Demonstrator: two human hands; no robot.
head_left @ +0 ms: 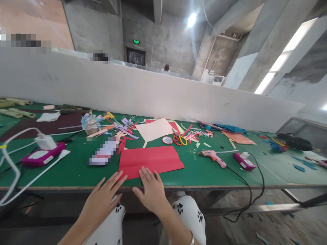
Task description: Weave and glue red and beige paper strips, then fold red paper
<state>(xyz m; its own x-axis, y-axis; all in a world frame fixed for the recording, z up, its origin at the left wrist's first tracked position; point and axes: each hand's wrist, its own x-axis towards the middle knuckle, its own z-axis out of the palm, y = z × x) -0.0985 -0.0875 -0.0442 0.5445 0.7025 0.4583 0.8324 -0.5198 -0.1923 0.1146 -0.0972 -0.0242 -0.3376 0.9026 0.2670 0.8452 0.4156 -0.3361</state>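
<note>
A sheet of red paper (pixel 153 158) lies at the front of the green table, with a crease running along its length. My left hand (pixel 106 194) rests its fingertips at the sheet's lower left corner, fingers outstretched. On the front edge of the paper, my right hand (pixel 150 190) lies with its fingers flat and thumb apart. Behind the red paper is a pale pink sheet (pixel 154 129). Scissors (pixel 180 139) with red and yellow handles lie beside it, near a small round tin (pixel 167 140).
A pink glue gun (pixel 213 158) with a black cord lies to the right, near a purple power strip (pixel 244 162). Another purple power strip (pixel 43 154) with white cables sits at left. Paper scraps (pixel 125 127) are strewn behind. A white partition (pixel 153 93) borders the table's back.
</note>
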